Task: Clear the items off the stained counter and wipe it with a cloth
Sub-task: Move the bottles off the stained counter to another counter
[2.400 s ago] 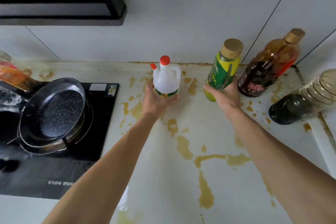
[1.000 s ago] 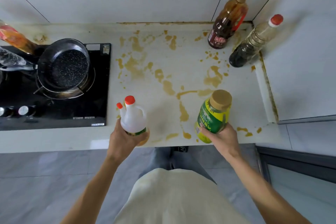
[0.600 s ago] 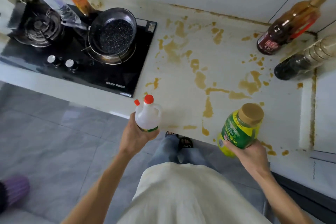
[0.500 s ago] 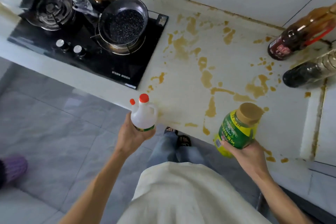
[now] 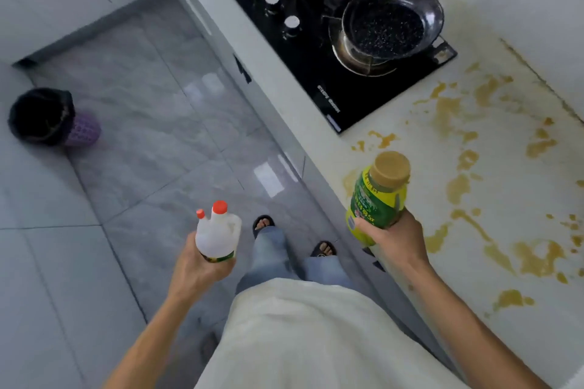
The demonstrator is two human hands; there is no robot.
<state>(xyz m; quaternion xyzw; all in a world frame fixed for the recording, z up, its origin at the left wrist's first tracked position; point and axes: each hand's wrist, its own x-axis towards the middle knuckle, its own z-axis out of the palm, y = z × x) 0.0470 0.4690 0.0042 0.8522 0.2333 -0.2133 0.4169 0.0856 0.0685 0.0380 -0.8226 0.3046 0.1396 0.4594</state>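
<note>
My left hand (image 5: 199, 265) grips a white plastic jug with two red caps (image 5: 218, 232), held upright over the grey floor. My right hand (image 5: 393, 238) grips a green and yellow bottle with a tan cap (image 5: 377, 196) at the counter's front edge. The white counter (image 5: 505, 186) runs along the right, spattered with yellow-brown stains. The two dark bottles from earlier are out of view.
A black gas hob (image 5: 319, 50) lies at the top with a dark frying pan (image 5: 390, 22) on its near burner and bottles behind it. A purple bin with a black liner (image 5: 52, 118) stands on the tiled floor at left. My sandalled feet (image 5: 294, 237) are below.
I have lifted both bottles off the counter and turned left, away from it. The view has swung toward the floor and the bin; both grips are unchanged.
</note>
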